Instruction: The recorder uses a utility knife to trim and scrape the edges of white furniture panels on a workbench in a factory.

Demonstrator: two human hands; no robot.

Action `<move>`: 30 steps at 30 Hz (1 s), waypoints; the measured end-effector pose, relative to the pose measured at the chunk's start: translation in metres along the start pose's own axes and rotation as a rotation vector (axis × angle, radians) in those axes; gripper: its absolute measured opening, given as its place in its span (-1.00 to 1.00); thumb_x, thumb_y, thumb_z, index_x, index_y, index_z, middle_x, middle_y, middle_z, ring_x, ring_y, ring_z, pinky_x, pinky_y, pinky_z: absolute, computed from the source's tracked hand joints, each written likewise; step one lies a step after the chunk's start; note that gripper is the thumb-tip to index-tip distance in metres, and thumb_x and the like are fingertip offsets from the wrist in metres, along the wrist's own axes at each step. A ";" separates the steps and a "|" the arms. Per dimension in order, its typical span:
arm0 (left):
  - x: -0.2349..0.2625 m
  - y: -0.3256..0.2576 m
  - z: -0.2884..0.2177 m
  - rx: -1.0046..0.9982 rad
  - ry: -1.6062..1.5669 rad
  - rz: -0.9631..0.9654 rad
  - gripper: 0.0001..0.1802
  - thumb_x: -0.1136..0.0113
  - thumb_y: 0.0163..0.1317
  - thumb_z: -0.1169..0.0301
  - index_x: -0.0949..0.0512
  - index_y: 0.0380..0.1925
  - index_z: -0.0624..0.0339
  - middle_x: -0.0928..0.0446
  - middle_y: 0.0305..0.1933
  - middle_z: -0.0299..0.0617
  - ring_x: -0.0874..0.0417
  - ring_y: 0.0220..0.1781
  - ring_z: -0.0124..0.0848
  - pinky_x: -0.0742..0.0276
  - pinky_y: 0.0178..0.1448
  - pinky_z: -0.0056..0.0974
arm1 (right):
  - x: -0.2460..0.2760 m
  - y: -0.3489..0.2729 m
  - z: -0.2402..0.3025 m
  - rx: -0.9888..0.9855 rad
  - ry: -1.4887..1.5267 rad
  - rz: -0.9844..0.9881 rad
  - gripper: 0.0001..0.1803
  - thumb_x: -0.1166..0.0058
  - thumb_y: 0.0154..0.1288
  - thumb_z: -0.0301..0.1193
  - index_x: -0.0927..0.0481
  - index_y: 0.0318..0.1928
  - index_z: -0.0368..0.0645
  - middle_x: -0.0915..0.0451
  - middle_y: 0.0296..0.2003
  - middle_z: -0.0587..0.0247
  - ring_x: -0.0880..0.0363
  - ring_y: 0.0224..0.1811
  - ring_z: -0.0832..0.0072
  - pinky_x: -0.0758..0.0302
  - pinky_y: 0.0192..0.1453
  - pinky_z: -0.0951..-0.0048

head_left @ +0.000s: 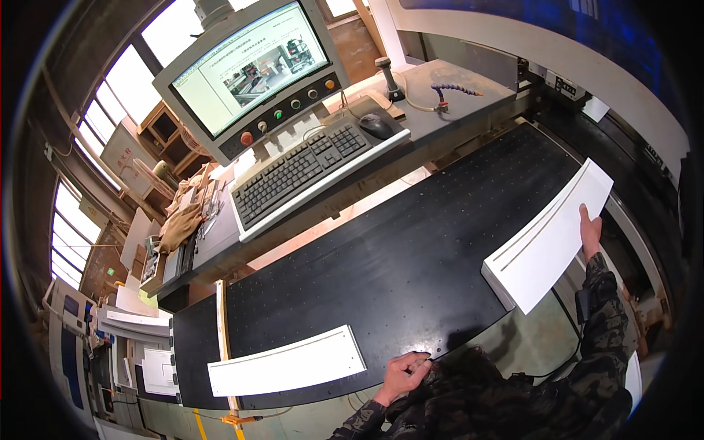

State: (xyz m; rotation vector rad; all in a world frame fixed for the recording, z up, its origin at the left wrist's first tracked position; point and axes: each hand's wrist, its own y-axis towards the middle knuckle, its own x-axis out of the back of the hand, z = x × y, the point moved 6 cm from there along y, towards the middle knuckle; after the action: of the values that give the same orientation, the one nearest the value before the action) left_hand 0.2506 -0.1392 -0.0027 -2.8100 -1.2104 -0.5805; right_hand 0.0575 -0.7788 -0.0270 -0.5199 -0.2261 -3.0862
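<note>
My right hand grips the right-hand edge of a white panel, thumb on top and most fingers hidden. The panel has a long groove near its far edge and lies at a slant at the right end of the black table. A thick pale side shows under its left end; I cannot tell whether this is a second piece. My left hand rests at the table's near edge with curled fingers, and anything inside them is hidden. Left of it lies another grooved white panel, apart from the hand.
Beneath the left panel runs a narrow wooden strip across the table. Beyond stand a keyboard, a mouse, a handheld scanner and a monitor with buttons. Machine rails line the right side. An orange-handled tool hangs near the front edge.
</note>
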 end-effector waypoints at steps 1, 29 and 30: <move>0.000 0.000 0.000 0.006 -0.001 -0.004 -0.79 -0.39 0.23 0.43 -0.75 -0.16 0.25 -0.49 -0.60 -0.31 -0.44 -0.57 -0.61 -0.46 -0.37 -0.42 | 0.000 -0.002 0.002 0.000 0.001 -0.001 -0.23 -0.22 0.43 -0.09 -0.44 0.20 -0.70 -0.61 0.14 -0.26 -0.60 0.16 0.16 -0.48 0.26 0.24; -0.001 0.000 0.005 -0.010 0.016 -0.012 -0.80 -0.40 0.22 0.43 -0.75 -0.17 0.25 -0.52 -0.59 -0.30 -0.44 -0.58 -0.61 -0.45 -0.39 -0.43 | 0.000 -0.020 0.022 -0.058 -0.001 0.016 -0.23 -0.21 0.44 -0.07 -0.43 0.22 -0.67 -0.59 0.16 -0.22 -0.58 0.18 0.19 -0.47 0.28 0.27; -0.001 0.000 0.003 -0.008 0.004 -0.019 -0.80 -0.40 0.22 0.43 -0.75 -0.18 0.27 -0.49 -0.58 -0.32 -0.41 -0.57 -0.62 -0.42 -0.39 -0.44 | 0.001 -0.020 0.022 -0.067 0.004 0.020 -0.22 -0.21 0.44 -0.07 -0.41 0.23 -0.67 -0.58 0.18 -0.23 -0.57 0.20 0.18 -0.46 0.30 0.27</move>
State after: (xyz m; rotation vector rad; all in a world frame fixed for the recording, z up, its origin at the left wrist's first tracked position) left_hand 0.2509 -0.1392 -0.0060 -2.8060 -1.2376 -0.5929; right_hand 0.0632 -0.7560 -0.0094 -0.5138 -0.1165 -3.0842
